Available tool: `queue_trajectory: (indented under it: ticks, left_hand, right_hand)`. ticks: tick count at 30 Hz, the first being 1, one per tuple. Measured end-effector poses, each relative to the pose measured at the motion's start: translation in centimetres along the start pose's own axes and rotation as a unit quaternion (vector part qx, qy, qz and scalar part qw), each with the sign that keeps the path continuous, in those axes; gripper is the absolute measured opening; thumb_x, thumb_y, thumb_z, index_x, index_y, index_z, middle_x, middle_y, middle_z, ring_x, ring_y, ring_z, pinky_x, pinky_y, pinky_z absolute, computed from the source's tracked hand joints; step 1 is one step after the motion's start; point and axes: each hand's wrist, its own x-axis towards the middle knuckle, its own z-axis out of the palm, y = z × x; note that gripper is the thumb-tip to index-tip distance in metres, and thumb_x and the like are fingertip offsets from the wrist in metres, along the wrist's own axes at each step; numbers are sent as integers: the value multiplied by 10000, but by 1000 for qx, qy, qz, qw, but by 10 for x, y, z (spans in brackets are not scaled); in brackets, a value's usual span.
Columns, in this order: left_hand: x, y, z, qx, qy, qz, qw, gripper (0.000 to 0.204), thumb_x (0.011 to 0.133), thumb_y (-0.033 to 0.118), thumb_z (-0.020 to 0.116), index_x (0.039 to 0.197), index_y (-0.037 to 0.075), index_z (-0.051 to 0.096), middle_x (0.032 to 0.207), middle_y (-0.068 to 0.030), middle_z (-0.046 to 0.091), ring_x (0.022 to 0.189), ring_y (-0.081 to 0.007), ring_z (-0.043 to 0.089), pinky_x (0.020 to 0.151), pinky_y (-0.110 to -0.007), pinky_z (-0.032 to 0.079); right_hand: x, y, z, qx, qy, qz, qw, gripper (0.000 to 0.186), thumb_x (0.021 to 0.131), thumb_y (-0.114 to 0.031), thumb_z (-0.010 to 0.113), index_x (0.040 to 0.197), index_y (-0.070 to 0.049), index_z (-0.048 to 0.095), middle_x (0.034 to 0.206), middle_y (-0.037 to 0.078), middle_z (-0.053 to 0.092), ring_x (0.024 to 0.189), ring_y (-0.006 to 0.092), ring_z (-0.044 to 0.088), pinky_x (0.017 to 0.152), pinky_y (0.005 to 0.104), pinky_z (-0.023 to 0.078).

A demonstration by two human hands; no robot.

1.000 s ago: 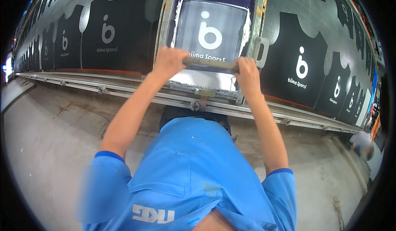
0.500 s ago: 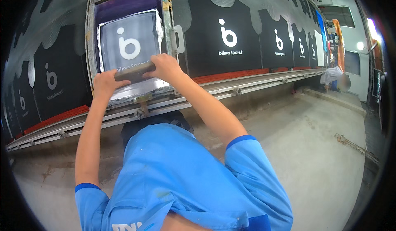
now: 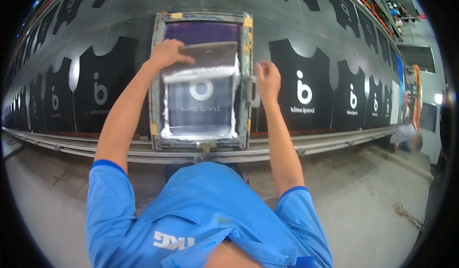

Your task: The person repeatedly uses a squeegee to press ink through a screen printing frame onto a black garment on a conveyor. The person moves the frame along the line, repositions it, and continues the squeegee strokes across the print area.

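A metal-framed printing screen (image 3: 157, 100) lies on the long table in front of me, over a black garment piece. My left hand (image 3: 166, 53) grips the left end of a wide squeegee (image 3: 215, 55) at the far part of the screen. A band of white ink (image 3: 201, 72) lies just below the blade. A white round logo shows through the mesh (image 3: 201, 105). My right hand (image 3: 267, 79) is off the squeegee, with curled fingers at the frame's right rail (image 3: 248, 53).
Black shirt pieces (image 3: 306, 86) with white logos lie in a row along the grey table (image 3: 287, 24) on both sides. A metal rail (image 3: 71, 146) runs along its near edge. Below is concrete floor (image 3: 373, 201). A person (image 3: 404, 136) crouches at far right.
The squeegee has moved from the near end of the screen to the far end. My right hand has let go of it and shifted to the frame's right side.
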Motion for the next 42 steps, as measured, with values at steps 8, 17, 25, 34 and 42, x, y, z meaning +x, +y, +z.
queue_trajectory:
  ticks: [8,17,25,34,42]
  left_hand:
    - [71,-15,-16,33,-107,-7,994,666,696,632,838,1094,108,733,1082,-173,740,1060,-368,685,916,-476,524]
    - [-9,-10,14,59,-74,-25,995,545,709,450,868,1202,240,766,1091,-96,771,1053,-333,716,907,-470,568]
    - [-251,79,93,-24,142,-12,989,329,810,39,619,1043,178,804,952,-55,787,900,-233,742,829,-423,496]
    - [-353,116,76,-29,84,4,996,417,698,58,768,1096,174,723,1182,28,731,1078,-185,653,842,-385,473]
    - [-362,109,63,105,30,-78,991,403,653,273,899,963,149,674,1066,-6,662,1060,-233,619,861,-400,497]
  right_hand:
    - [-36,36,37,87,-91,182,975,284,1031,-251,589,1256,-92,658,1138,213,725,1085,396,684,957,460,507]
    - [-14,29,37,88,-72,98,989,219,1019,-209,627,1185,-89,705,956,114,706,884,235,653,798,371,501]
    - [-9,35,36,142,-56,133,979,271,1003,-224,630,1215,-67,690,1129,149,730,1030,295,687,944,418,507]
    - [-72,0,7,67,11,78,995,231,998,-193,618,1130,-43,734,1098,152,746,1034,298,706,942,409,515]
    - [-124,48,63,221,-52,93,970,233,1027,-181,583,1137,-14,703,1039,133,739,955,246,698,890,367,516]
